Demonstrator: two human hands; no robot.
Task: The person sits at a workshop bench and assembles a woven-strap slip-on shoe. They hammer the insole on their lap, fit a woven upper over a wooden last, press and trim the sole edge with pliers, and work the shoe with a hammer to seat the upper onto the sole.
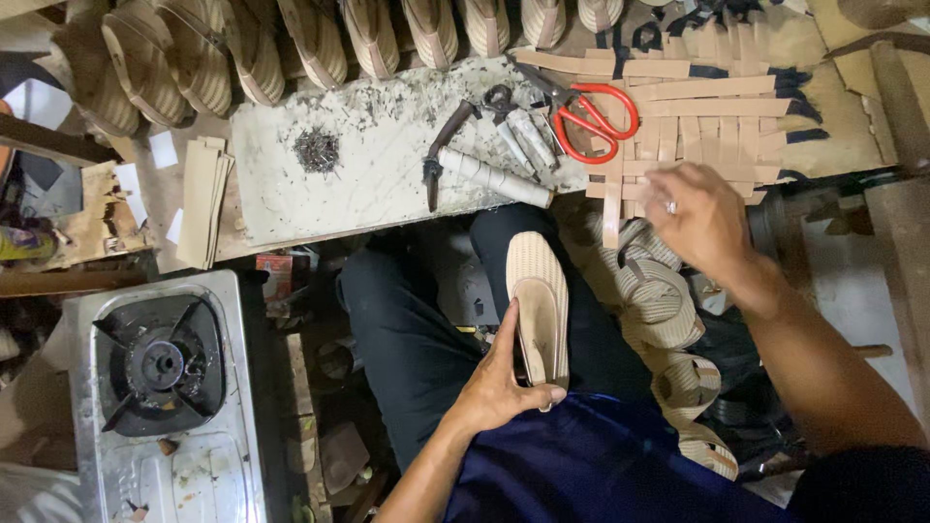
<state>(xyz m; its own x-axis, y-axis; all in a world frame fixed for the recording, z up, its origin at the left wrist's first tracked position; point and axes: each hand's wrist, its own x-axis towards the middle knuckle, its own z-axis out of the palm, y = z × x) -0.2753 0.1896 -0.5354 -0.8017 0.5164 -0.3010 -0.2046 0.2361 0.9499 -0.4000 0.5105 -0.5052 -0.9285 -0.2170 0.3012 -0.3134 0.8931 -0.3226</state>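
Sandal on lap, left hand fingers clamped round its heel; right hand, fingers apart, reaches among tan strips — picking one seems next

My forearms are bare, no sleeves visible. I wear a dark navy blue cloth top and black trousers. A small silver ring sits on my right hand.

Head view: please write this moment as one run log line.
left hand: holds striped shoe on lap | right hand: reaching tan strips
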